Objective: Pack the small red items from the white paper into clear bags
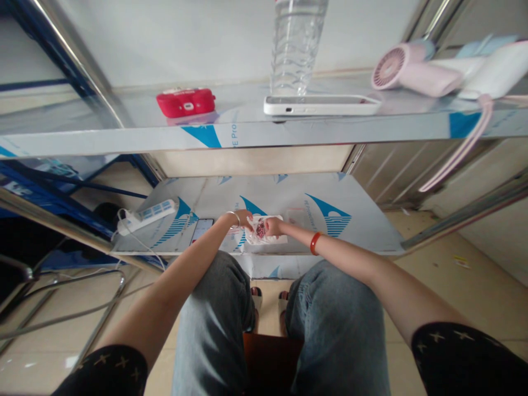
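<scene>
Between my hands on the lower metal shelf lies a small clear plastic bag (259, 230) with dark red, bead-like pieces inside, over a white sheet or packet (280, 239). My left hand (244, 219), with a silver bangle at the wrist, has its fingers bent onto the bag's left side. My right hand (272, 226) is closed at the bag's right side, an orange-red bangle (315, 243) on that wrist. The fingertips are too small to make out exactly. A phone (202, 229) lies left of my left hand, its screen lit.
A white power strip (152, 214) with a cable lies at the shelf's left. On the upper shelf (136, 137) stand a red case (185, 103), a water bottle (297, 49), a white-cased phone (322, 105) and a pink handheld fan (416, 69); its strap (457, 154) hangs over the edge.
</scene>
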Demonstrator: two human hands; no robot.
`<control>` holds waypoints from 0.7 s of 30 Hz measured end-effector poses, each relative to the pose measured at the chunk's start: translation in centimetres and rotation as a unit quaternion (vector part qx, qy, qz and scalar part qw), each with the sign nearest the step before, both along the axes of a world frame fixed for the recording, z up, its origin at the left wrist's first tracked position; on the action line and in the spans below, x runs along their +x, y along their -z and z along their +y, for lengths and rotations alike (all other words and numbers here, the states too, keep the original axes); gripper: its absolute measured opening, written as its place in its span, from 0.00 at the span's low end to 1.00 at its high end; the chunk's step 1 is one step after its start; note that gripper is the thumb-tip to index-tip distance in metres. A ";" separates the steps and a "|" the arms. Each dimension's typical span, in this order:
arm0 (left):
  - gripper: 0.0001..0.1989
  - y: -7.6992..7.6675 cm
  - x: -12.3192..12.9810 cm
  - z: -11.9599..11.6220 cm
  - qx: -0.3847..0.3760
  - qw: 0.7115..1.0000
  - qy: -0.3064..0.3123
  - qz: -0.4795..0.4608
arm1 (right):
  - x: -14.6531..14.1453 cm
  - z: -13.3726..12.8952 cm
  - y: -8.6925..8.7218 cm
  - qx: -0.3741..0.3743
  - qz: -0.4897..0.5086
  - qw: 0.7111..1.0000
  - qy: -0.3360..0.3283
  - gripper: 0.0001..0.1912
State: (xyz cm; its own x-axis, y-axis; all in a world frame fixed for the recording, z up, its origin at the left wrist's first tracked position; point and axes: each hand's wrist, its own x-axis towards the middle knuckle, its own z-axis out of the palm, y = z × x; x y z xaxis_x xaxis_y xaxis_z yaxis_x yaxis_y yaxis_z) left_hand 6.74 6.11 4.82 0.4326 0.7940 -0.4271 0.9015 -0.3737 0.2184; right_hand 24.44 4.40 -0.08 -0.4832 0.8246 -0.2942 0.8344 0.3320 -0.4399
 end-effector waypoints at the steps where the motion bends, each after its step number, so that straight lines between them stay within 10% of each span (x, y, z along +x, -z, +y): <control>1: 0.30 0.0 0.0 0.0 0.000 1.000 -0.003 0.005 | 0.1 0.3 -0.3 0.010 0.009 1.000 0.010 0.05; 12: 0.29 -0.7 0.4 -0.5 -0.006 1.000 -0.023 0.002 | -1.0 1.1 -2.6 0.134 0.195 0.971 0.043 0.08; 21: 0.22 -0.8 0.4 -0.5 -0.024 1.000 -0.012 -0.014 | -2.3 -0.2 -2.4 0.127 0.155 0.979 0.043 0.12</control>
State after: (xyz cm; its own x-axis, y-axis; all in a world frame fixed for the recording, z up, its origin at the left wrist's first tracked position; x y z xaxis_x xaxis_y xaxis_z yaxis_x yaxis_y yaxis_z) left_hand 7.17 5.60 5.64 0.4260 0.7836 -0.4522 0.9033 -0.3404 0.2611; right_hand 22.12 4.18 2.29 -0.4429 0.8934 0.0748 0.7037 0.3981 -0.5884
